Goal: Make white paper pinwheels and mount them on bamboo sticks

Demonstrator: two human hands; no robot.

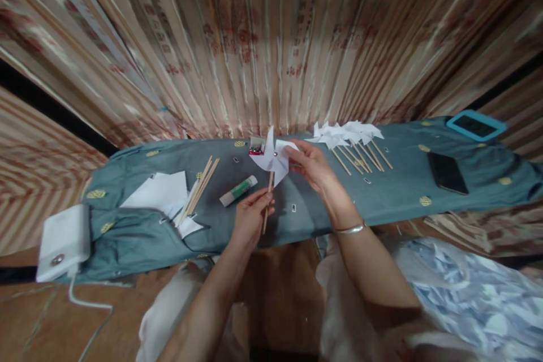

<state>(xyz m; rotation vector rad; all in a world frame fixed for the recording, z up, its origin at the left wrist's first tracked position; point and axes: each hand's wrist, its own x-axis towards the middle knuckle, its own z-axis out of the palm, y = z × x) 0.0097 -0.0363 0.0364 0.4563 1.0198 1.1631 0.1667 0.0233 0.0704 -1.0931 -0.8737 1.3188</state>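
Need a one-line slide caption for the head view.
Left hand grips the stick of a white paper pinwheel, right hand touches a blade; more pinwheels lie on the cloth.

Holding wooden stick [270, 180] in left hand [253, 212] | pinching blade of white paper pinwheel [268, 160] atop it with right hand [313, 165] | at left on green-clothed desk [309, 222]: small open red box [256, 150], glue stick [238, 190], loose sticks [204, 185], white paper [158, 194] | at right: row of pinwheels [333, 137], dark flat device [447, 172], blue-framed tablet [477, 125]
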